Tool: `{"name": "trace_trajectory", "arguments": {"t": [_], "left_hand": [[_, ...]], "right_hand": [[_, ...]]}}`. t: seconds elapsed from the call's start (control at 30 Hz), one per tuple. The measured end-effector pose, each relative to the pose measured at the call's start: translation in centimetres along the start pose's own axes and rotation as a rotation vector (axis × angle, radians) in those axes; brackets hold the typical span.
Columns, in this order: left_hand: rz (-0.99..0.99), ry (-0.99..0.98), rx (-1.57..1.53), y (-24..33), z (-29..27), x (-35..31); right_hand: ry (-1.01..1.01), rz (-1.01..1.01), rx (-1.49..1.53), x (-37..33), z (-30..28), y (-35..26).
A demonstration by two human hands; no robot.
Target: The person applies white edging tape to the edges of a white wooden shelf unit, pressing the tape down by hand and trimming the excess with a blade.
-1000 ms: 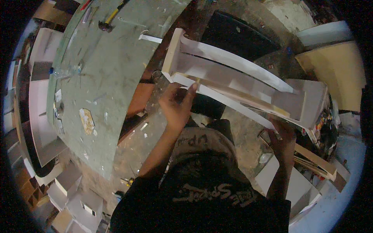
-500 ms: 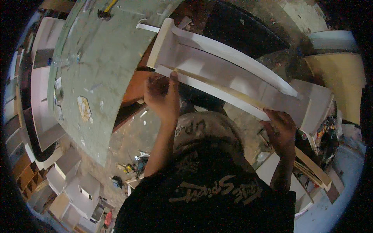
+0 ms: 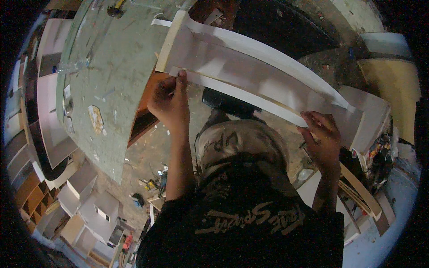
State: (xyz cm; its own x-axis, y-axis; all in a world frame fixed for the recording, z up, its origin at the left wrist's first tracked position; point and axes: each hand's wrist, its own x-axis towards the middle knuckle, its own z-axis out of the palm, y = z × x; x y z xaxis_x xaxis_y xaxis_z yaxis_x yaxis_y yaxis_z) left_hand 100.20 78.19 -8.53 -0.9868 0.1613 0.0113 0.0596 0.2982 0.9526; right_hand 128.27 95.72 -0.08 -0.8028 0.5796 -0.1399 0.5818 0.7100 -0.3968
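A long white strip point(image 3: 243, 93) lies along the near edge of a white wooden trough-like piece point(image 3: 237, 67) with a curved far wall. My left hand point(image 3: 169, 97) pinches the strip close to its left end, beside the trough's upright end board. At the strip's other end, the fingers and thumb of my right hand point(image 3: 321, 136) are closed on it. A thin light-brown line shows between strip and trough; whether the two touch all along I cannot tell.
To the left stands a large greenish work surface point(image 3: 103, 71) with a hammer point(image 3: 116, 10) at its far side. White box-shaped pieces point(image 3: 96, 212) are at lower left. Boards point(image 3: 362, 192) lean at lower right, and a dark panel point(image 3: 281, 27) is beyond the trough.
The light-brown edge along the strip shows much narrower than before. Both hands keep hold of the strip; my left hand and the trough's left end appear farther left.
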Motion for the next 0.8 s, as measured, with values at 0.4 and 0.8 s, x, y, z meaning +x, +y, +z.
{"name": "trace_trajectory", "arguments": {"t": [0.4,0.8], "left_hand": [[0.069,-0.032,-0.011,0.0,0.1,0.8],[0.014,0.041,-0.132,-1.2,0.2,0.9]], "right_hand": [[0.015,-0.008,-0.022,0.5,1.1,0.1],[0.003,0.099,-0.021,0.4,1.5,0.3]]}}
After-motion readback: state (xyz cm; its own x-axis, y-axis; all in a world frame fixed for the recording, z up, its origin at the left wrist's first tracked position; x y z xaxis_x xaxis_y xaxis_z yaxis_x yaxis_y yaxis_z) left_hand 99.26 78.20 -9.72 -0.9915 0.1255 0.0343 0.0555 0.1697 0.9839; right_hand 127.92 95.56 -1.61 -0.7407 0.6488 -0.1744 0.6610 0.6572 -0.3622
